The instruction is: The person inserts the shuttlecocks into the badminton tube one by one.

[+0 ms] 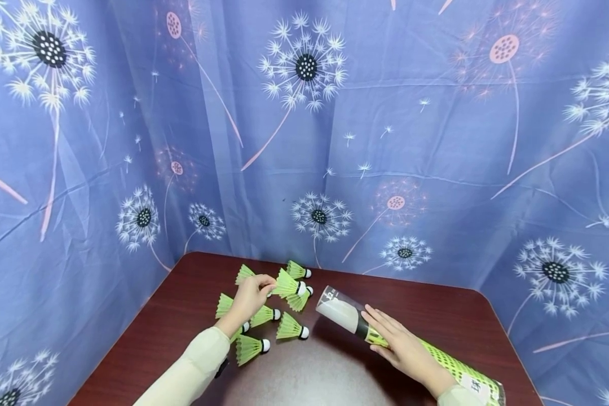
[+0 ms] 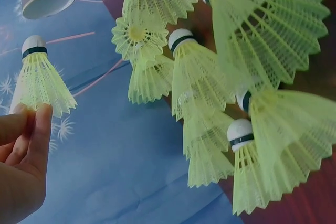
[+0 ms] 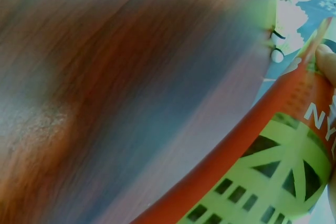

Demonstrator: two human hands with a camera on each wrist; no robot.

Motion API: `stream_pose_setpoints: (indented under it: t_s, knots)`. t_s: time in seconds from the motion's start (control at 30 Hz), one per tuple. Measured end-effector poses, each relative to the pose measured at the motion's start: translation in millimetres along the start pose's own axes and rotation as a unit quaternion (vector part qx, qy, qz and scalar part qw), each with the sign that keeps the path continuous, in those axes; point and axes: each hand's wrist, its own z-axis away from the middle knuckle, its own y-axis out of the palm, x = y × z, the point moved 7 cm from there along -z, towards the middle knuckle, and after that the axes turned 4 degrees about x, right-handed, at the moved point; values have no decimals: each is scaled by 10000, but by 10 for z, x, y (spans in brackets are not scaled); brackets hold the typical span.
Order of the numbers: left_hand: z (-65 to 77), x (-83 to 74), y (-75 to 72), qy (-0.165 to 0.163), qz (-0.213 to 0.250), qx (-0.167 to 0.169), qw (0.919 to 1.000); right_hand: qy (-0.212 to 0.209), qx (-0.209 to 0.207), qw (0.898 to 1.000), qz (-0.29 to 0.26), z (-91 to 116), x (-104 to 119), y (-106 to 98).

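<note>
My left hand (image 1: pixel 250 298) pinches a yellow-green shuttlecock (image 1: pixel 286 284) by the rim of its skirt, between thumb and fingertips. In the left wrist view this shuttlecock (image 2: pixel 42 82) has its white cork pointing away from the fingers. My right hand (image 1: pixel 405 351) holds a long shuttlecock tube (image 1: pixel 449 362) around its upper part, fingers across the top and thumb on the near side. The tube's clear end (image 1: pixel 341 309) points toward the shuttlecocks, with white material inside it. The right wrist view shows the printed tube wall (image 3: pixel 283 156) close up.
Several loose shuttlecocks (image 1: pixel 248 348) lie on the left part of the dark red-brown table (image 1: pixel 375 389), around and beneath my left hand. One (image 1: pixel 296 269) is near the back edge. A blue dandelion-print curtain (image 1: pixel 264 214) hangs behind the table and along its sides.
</note>
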Motion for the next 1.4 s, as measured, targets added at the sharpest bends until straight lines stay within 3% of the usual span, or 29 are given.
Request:
stream_pose_setpoints:
  t_s: [0.6, 0.93, 1.17, 1.4]
  knots:
    - [-9, 4, 336, 378, 74, -80, 9992, -85, 31, 9999, -72, -66, 69, 19]
    - [10, 41, 500, 211, 377, 311, 9986, -60, 146, 9997, -181, -111, 111, 61]
    - [16, -13, 545, 490, 268, 247, 9981, -103, 118, 9998, -159, -138, 133, 82]
    - [36, -11, 586, 461, 403, 257, 9978, -133, 38, 9996, -240, -143, 165, 82]
